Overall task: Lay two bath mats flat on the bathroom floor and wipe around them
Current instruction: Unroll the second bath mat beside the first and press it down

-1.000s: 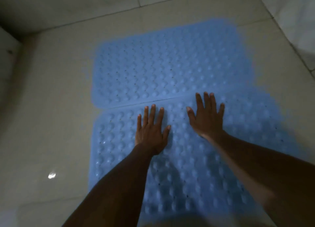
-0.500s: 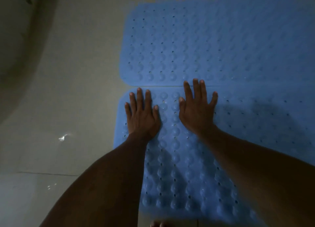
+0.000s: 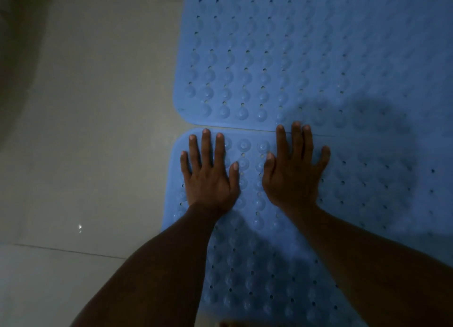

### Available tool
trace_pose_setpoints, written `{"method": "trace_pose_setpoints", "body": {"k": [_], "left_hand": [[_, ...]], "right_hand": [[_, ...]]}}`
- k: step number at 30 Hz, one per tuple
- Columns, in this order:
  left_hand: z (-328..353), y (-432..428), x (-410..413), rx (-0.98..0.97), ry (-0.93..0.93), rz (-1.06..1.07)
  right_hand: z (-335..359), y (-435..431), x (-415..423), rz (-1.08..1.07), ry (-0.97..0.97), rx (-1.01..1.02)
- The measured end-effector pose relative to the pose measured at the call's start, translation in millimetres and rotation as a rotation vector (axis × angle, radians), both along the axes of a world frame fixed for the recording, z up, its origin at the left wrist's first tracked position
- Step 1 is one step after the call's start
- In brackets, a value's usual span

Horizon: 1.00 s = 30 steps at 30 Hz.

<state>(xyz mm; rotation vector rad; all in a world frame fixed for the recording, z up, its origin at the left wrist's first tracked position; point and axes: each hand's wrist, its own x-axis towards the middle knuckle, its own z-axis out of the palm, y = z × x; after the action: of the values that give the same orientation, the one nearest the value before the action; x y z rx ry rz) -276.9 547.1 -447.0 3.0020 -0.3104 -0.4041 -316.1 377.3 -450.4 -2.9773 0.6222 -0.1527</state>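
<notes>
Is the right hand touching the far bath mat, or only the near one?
Touching. In the head view, the right hand lies flat on the near mat, and its fingertips cross the seam onto the far mat.

Left hand (image 3: 208, 179) and right hand (image 3: 293, 177) flat, spread, on near blue mat (image 3: 269, 265), far mat (image 3: 294, 56) edge to edge beyond
</notes>
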Motion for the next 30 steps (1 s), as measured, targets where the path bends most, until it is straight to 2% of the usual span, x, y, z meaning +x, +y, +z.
{"method": "trace_pose_setpoints", "body": {"k": [15, 20, 22, 25, 28, 30], "left_hand": [[3.4, -1.1, -2.6, -0.002, -0.029, 0.005], [5.5, -2.4, 2.0, -0.013, 0.028, 0.023], [9.5, -9.6, 0.8, -0.022, 0.056, 0.08], [18.3, -36.0, -23.9, -0.106, -0.018, 0.165], [22.3, -74.4, -75.1, -0.172, -0.076, -0.044], [22.2, -101.8, -110.8, -0.21, -0.052, -0.219]], "right_hand": [[0.7, -1.8, -0.9, 0.005, -0.002, 0.022], [0.5, -7.0, 0.8, 0.035, 0.028, 0.08], [3.7, -14.7, -5.9, 0.079, -0.031, 0.128], [14.7, -44.7, -38.3, 0.075, -0.14, 0.133], [23.1, -97.7, -102.7, -0.03, -0.137, 0.046], [22.8, -137.1, -156.9, -0.127, -0.109, -0.027]]}}
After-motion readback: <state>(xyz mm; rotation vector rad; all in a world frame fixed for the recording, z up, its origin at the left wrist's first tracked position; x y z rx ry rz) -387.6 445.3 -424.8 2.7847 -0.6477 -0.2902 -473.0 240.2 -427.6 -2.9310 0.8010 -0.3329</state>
